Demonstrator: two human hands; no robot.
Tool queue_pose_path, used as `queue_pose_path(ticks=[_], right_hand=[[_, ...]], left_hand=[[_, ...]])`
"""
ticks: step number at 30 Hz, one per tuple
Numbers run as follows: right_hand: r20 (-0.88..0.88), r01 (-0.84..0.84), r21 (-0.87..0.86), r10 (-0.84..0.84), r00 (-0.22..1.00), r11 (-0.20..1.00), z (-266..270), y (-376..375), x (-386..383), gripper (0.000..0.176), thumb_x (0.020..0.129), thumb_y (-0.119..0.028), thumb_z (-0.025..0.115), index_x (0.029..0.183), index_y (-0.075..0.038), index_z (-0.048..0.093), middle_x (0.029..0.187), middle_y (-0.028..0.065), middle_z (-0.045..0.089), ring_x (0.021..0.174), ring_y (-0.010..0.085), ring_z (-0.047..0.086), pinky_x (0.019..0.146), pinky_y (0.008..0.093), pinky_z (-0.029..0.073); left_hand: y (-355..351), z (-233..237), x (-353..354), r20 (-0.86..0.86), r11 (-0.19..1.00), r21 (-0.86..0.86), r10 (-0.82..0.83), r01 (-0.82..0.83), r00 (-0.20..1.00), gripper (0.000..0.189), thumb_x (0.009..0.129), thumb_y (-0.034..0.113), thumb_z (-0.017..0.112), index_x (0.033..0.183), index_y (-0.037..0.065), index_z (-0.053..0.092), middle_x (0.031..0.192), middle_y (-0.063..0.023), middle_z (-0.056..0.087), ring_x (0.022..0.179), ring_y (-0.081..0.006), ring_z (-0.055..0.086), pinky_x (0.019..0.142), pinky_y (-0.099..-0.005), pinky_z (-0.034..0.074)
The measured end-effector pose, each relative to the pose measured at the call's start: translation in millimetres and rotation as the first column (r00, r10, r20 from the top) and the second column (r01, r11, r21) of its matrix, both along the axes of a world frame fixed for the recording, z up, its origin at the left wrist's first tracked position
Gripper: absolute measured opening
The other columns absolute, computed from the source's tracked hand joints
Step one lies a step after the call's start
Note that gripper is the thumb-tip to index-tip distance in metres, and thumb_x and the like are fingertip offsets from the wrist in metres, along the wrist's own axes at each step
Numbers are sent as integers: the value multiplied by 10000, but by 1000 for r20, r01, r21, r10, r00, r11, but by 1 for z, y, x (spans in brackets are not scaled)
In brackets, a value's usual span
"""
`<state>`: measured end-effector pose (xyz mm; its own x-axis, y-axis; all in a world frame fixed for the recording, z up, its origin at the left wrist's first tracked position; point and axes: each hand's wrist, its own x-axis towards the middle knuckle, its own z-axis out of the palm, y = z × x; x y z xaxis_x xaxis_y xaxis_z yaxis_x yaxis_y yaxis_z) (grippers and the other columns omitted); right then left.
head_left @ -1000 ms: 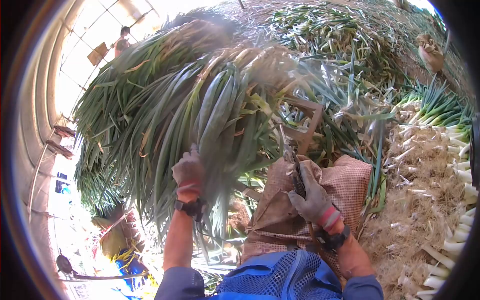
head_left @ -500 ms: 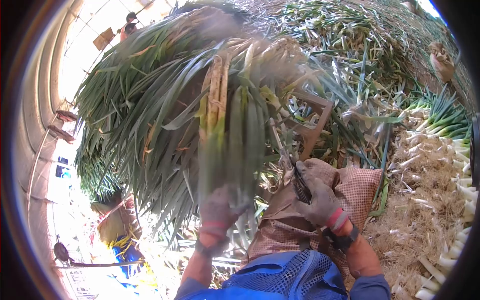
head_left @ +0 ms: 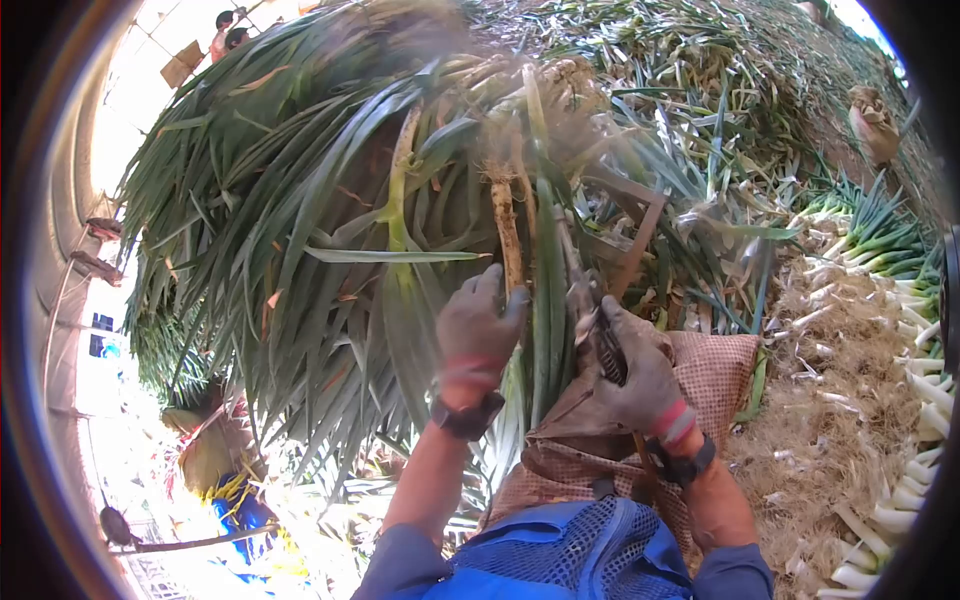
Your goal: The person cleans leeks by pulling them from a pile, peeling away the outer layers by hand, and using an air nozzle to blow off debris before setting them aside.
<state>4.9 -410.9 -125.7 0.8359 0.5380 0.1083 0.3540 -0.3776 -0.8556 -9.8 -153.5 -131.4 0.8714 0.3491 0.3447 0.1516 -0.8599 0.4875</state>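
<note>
In the head view, the left gloved hand (head_left: 478,322) is seen with fingers loosely spread, at the lower part of a soil-stained leek stem (head_left: 506,228); whether this stem is gripped cannot be told. By the right gloved hand (head_left: 640,385), a black-handled nozzle tool (head_left: 609,356) is held closed in the fingers, above the checkered sack cloth (head_left: 715,372). The stem lies in front of the leek pile (head_left: 290,190).
</note>
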Motion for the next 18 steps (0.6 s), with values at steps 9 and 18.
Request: queue_pose_path(ticks=[9, 18], right_hand=[[-48, 84, -83, -89, 995, 993, -15, -28, 2, 965, 788, -176, 737, 1662, 4, 369, 1468, 290, 604, 1373, 403, 601, 1183, 406, 444], [-190, 282, -175, -314, 930, 943, -33, -55, 28, 1023, 793, -228, 736, 1698, -36, 299, 1330, 287, 674, 1160, 404, 698, 1040, 399, 541]], left_hand=[[-66, -97, 68, -305, 963, -270, -88, 2, 948, 756, 902, 376, 758, 1562, 93, 521, 1226, -232, 739, 1100, -441, 734, 965, -503, 576], [-87, -126, 123, -443, 957, -236, -261, 169, 858, 661, 923, 418, 757, 1476, 85, 614, 1373, -240, 673, 1236, -418, 678, 1031, -503, 552]])
